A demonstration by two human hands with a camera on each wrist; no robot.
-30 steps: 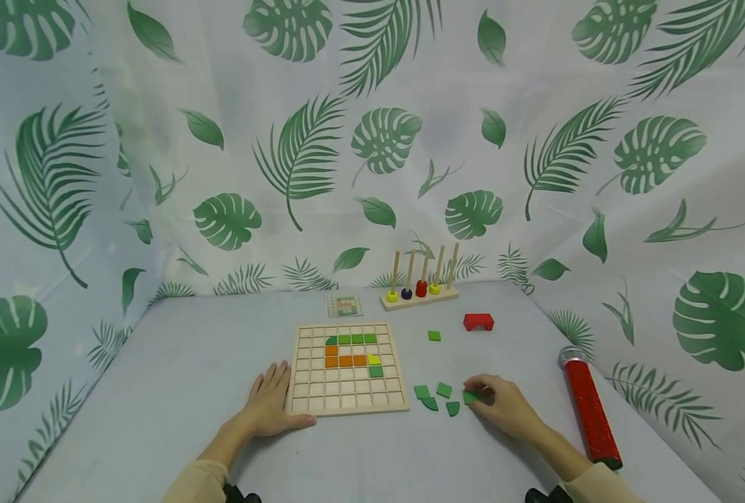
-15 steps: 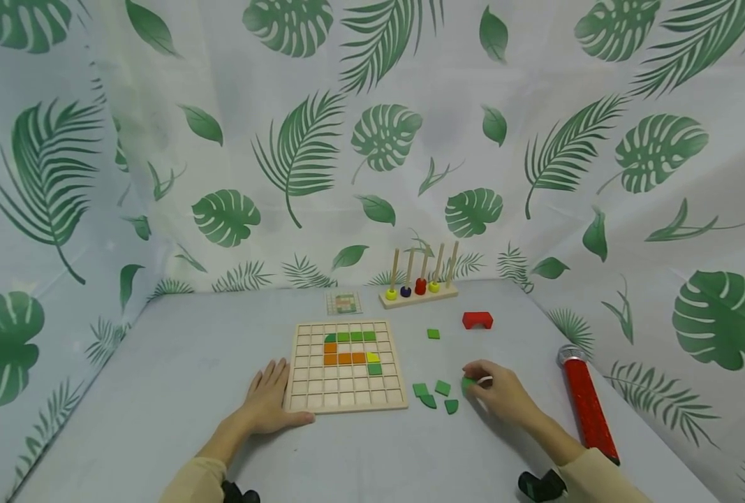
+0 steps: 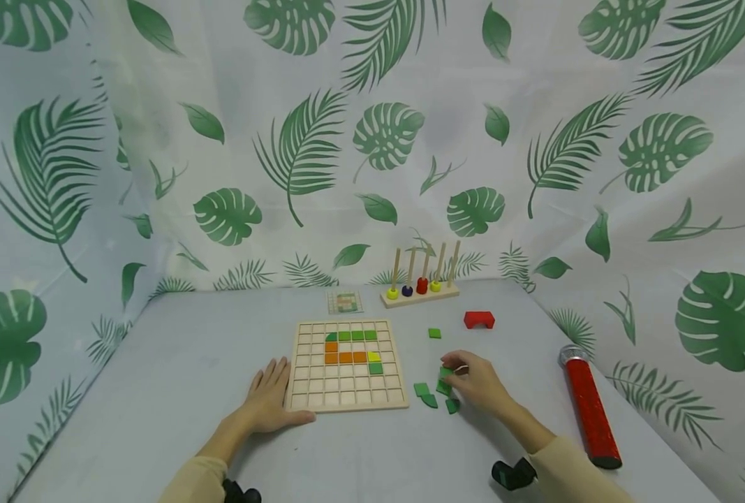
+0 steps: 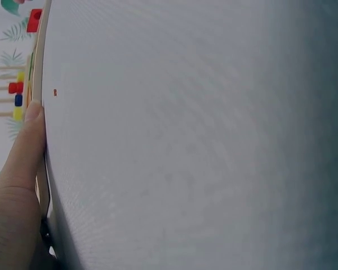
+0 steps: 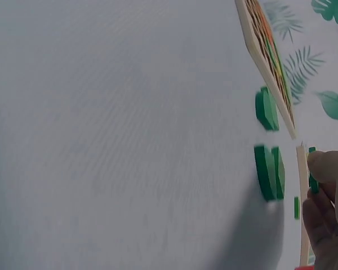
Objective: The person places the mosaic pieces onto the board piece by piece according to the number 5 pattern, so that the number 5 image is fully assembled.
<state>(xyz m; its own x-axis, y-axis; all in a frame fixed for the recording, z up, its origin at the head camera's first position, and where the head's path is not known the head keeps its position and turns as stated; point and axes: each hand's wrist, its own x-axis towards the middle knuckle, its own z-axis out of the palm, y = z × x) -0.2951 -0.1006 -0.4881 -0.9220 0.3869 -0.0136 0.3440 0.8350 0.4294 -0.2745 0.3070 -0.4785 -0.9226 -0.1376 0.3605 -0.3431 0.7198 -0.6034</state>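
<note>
A green tile is pinched between the thumb and fingers of my right hand, above the loose green pieces; the right wrist view has the held tile edge-on. Left of it lies a wooden grid board bearing green, orange and yellow tiles in some cells. My left hand rests with straight fingers along the board's left side, its thumb at the near-left corner. Below the right hand lie a square green tile, a curved green piece and a quarter-round green piece.
Behind the board lies a small pattern card. A peg stand with coloured beads is at the back. A red arch block and a single green tile sit to the right. A red tube lies far right.
My right hand has lifted the green tile from the table and carried it left, over the other loose pieces. The left hand has stayed beside the board.
</note>
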